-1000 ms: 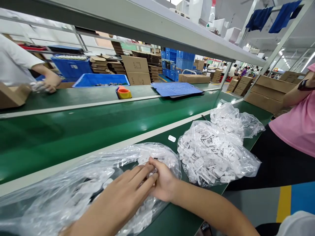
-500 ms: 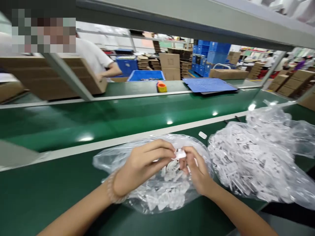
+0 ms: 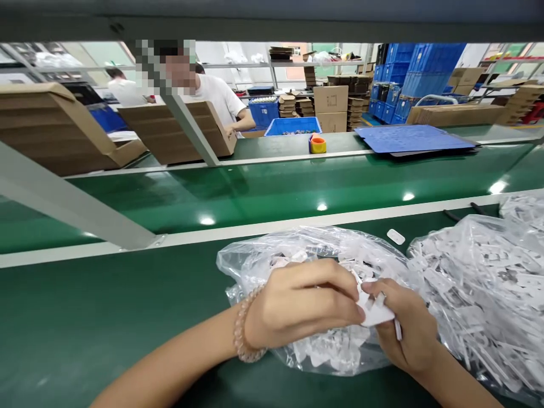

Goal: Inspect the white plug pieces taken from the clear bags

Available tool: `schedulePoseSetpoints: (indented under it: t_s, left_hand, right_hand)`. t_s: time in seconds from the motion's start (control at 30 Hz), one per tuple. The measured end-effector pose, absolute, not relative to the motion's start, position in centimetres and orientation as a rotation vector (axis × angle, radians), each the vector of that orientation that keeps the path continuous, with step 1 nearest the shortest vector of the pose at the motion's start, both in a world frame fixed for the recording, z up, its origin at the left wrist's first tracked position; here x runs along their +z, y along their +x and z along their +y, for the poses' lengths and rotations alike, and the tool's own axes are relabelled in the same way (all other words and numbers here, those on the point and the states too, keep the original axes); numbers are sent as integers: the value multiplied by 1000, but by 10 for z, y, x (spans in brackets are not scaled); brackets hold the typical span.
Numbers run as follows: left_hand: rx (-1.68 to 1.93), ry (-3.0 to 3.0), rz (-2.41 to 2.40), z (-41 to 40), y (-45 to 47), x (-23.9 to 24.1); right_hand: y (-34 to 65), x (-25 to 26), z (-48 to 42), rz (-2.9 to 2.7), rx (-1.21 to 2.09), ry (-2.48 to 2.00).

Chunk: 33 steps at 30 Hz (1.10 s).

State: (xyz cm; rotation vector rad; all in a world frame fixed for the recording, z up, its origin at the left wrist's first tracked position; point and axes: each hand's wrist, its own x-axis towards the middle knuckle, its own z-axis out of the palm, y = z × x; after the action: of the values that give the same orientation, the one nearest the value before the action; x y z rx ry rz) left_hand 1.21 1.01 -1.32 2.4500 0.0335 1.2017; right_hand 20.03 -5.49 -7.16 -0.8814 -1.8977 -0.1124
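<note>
My left hand [image 3: 304,303] and my right hand [image 3: 406,331] meet over a clear plastic bag [image 3: 263,260] of small white packets on the green bench. Both pinch the same small white packet [image 3: 373,311] between their fingertips. A beaded bracelet [image 3: 243,334] sits on my left wrist. To the right lies a larger heap of the same white packets in plastic [image 3: 480,283].
One loose white piece [image 3: 396,236] lies on the bench by the white rail. A green conveyor belt [image 3: 272,190] runs behind it. Beyond are brown cartons [image 3: 55,127], an orange tape roll [image 3: 318,145], a blue sheet [image 3: 414,139], and a person in white [image 3: 221,102].
The view swung left and down. My hands lifted out of the bag with one packet and now hold it lower and further right.
</note>
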Motion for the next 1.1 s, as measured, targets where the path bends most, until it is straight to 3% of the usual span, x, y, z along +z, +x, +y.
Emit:
schedulePoseSetpoints:
  t_s: [0.87,1.1]
  left_hand:
    - [987,2539,-42,19,12,-10]
    - [991,2551,-34,20,13,-16]
  right_hand:
    - [206,-56,-66,-1937,-152,-833]
    - [202,-60,-66,-1897,-345,-803]
